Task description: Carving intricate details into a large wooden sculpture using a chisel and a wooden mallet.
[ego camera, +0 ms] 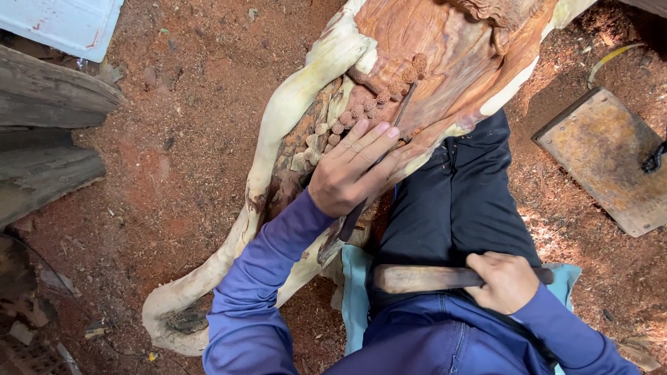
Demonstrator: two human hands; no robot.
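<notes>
Wood carving, seen from above. Left hand point(351, 173) wrapped around a slender chisel point(379, 163), fingers laid flat along the blade, tip set against a row of carved beads point(379, 96) on the large reddish carved log point(445, 55) resting across the lap. Right hand point(507, 281) closed around the handle of a wooden mallet point(424, 278), held level over the thigh, well apart from the chisel butt. Reddish sawdust floor point(180, 125) all around; flat rusty metal plate point(604, 156) at right. Best done, judging from the fine detail, with light taps, blade kept steady by the flat fingers, edge angled shallow to avoid chipping a bead
</notes>
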